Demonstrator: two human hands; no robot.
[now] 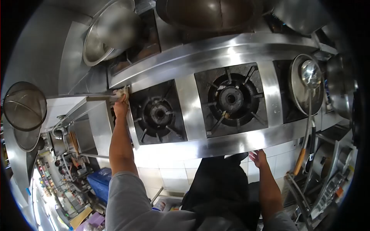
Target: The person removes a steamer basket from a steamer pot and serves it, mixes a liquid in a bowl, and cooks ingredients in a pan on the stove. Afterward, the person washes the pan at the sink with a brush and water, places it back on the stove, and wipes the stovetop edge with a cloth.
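Observation:
At the left end of a steel stove, my left hand reaches far out and presses a pale, crumpled cloth against the metal edge. Its fingers are closed on the cloth. My right hand hangs low by the stove's front edge, holding nothing I can see. Its fingers are loosely spread, partly washed out by light. Between the hands lie a left burner and a middle burner, both bare, with dark grates; some yellowish residue shows on the middle one.
A pan with a ladle resting in it stands at the right. Metal bowls and a large wok sit along the back. Mesh strainers hang at the left. A blue bin stands lower left.

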